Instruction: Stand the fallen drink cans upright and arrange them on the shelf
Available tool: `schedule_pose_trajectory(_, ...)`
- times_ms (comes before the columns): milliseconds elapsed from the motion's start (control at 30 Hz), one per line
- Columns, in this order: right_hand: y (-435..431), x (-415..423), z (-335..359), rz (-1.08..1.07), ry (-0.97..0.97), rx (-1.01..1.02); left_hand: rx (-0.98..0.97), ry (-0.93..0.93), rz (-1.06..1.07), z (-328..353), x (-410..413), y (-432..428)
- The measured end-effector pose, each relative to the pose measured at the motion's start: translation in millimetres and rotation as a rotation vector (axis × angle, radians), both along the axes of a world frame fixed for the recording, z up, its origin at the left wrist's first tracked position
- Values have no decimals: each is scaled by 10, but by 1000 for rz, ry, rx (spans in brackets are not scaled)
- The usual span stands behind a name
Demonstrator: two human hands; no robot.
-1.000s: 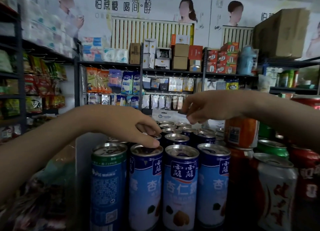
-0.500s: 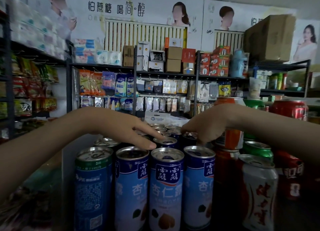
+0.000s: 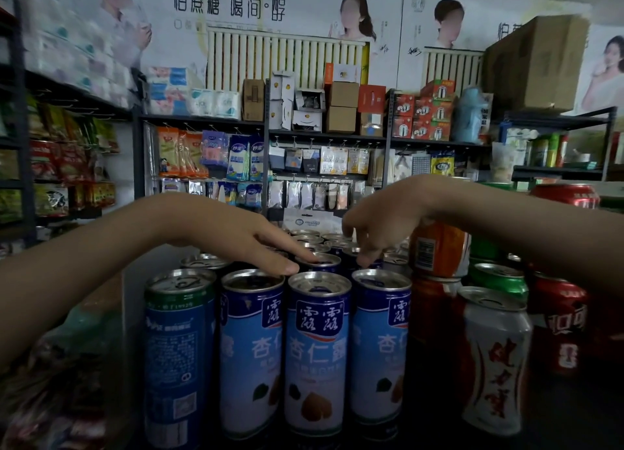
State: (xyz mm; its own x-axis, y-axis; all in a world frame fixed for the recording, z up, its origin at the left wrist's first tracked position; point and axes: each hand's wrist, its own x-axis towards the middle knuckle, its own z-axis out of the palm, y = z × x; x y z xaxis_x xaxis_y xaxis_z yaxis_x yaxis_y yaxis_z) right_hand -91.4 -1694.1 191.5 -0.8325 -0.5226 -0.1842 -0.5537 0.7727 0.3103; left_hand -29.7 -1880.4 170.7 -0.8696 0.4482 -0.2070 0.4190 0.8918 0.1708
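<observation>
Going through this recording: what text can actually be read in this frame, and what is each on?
"怕蔗糖 喝简·醇": wall poster.
"露露", "杏仁露": middle front blue can.
"健力宝", in red script: white can.
"可", partly cut off: red can.
Too small or blurred to read: the green-topped can back label, the hanging packets, the boxes.

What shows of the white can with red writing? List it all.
The white can looks like metal, with a silvery lid, a waisted body and red brush characters down its side. It stands upright at the front right of the group, close beside a red can. No hand touches it.
</observation>
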Motion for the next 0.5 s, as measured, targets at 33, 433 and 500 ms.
schedule_pose_trajectory(33,-18,-1,11,-8,-18,-39,6,-4,4,-2,0,-5)
schedule_pose_trajectory(433,-63,-5,-10,-48,-82,-255,46,-23,28,-39,-20,-17)
schedule_pose_trajectory(500,-9,74,-7,-30,-69,-260,38,-24,31,-34,3,-3)
